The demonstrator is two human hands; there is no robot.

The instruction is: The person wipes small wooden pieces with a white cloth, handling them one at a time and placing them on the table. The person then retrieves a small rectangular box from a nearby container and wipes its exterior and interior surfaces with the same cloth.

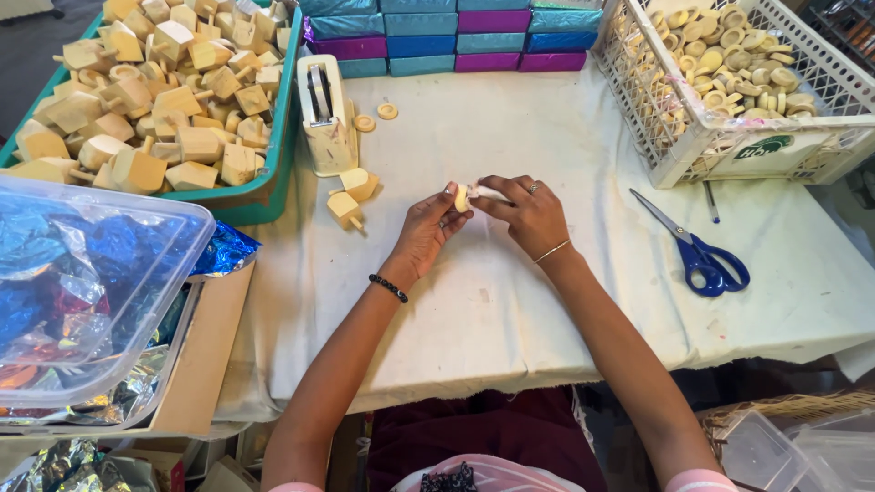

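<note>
My left hand [425, 230] and my right hand [526, 214] meet over the middle of the white cloth-covered table [510, 301]. Together they pinch a small pale wooden disc [462, 197] between the fingertips; a bit of white tape or paper shows beside it at my right fingertips. Two wooden spinning tops [351, 198] lie just left of my left hand. A white tape dispenser [325, 116] stands behind them, with two loose wooden rings [375, 117] next to it.
A green tray [273, 173] heaped with wooden tops sits at far left. A white lattice crate [729, 146] of wooden rings stands at far right. Blue-handled scissors [697, 251] and a pen [710, 201] lie right. Coloured boxes [456, 41] line the back. A clear bin [137, 273] of foil is at left.
</note>
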